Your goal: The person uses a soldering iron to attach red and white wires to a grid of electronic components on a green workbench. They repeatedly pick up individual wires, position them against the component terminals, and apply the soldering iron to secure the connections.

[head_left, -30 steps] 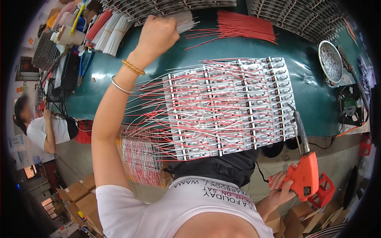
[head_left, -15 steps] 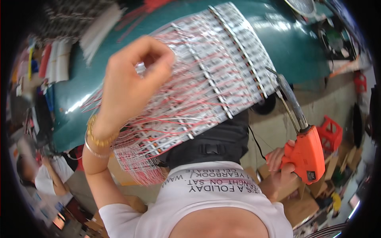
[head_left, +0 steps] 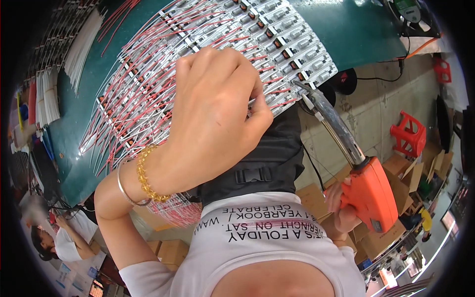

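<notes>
My right hand (head_left: 341, 205) grips the handle of an orange soldering gun (head_left: 373, 195). Its metal barrel reaches up and left, and the tip sits at the lower right part of a panel of silvery modules (head_left: 316, 47). Whether the tip touches a module I cannot tell. Over the panel's near edge, my left hand (head_left: 217, 114) is closed, fingers curled downward; its fingertips are largely hidden, as is whatever they pinch. Many thin red and white wires (head_left: 133, 94) spread leftward from the modules, some passing under that hand.
The panel lies on a green tabletop (head_left: 346, 29), overhanging its near edge. White strips (head_left: 81, 49) and red wires (head_left: 118, 20) lie at the back left. A red stool (head_left: 408, 133) and cardboard boxes (head_left: 378, 240) stand on the right. Another person (head_left: 74, 232) sits at the left.
My left hand has come down and right, from above the wires to near the soldering tip. The gun's tip has shifted left onto the panel area. The whole view has also shifted.
</notes>
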